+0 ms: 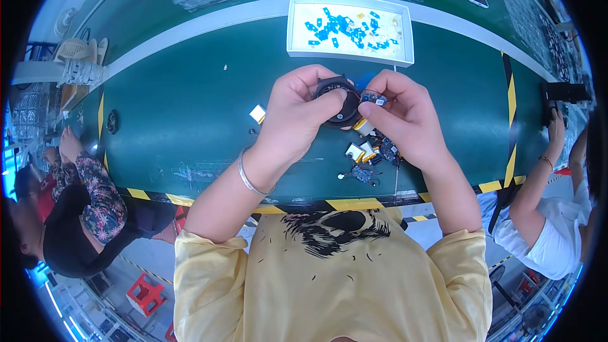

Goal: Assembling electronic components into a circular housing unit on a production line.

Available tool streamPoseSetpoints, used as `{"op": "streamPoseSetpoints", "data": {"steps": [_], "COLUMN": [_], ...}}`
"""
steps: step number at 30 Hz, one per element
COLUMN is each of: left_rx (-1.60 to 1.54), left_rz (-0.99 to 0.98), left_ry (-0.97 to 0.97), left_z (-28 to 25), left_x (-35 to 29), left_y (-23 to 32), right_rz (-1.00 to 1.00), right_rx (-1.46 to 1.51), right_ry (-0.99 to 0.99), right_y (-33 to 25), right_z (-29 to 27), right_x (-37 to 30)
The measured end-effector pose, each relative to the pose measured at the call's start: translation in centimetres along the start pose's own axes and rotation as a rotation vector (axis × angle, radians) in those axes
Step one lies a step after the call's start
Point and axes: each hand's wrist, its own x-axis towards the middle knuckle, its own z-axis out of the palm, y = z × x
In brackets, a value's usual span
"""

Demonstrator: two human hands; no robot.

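This looks like a workshop for putting together small electronics. A long green surface (183, 126) is edged with yellow-and-black tape (354, 204), and small circuit boards (363, 174) and flat batteries (354, 152) lie on it beside a white box (348, 58) of little blue pieces (342, 25). Other people sit at left (69, 221) and right (544, 234); a red plastic stool (146, 294) stands on the floor behind.
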Motion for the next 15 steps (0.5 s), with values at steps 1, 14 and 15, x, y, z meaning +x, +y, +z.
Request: {"op": "streamPoseSetpoints", "data": {"steps": [1,14,15], "left_rx": [0.003,-0.125,-0.126], "left_rz": [0.001,-0.126,-0.127], "left_ry": [0.004,-0.081,-0.088], "left_z": [0.0,-0.8,-0.6], "left_x": [0.0,0.5,0.5], "left_y": [0.0,0.4,0.7], "right_rz": [0.018,0.230,0.186], "right_rx": [-0.001,0.061,0.063], "right_ry": [-0.010,-0.037,-0.028], "right_y": [0.1,-0.5,0.0], "right_z": [-0.1,-2.2,-2.3], "right_x": [0.0,0.4,0.4]}}
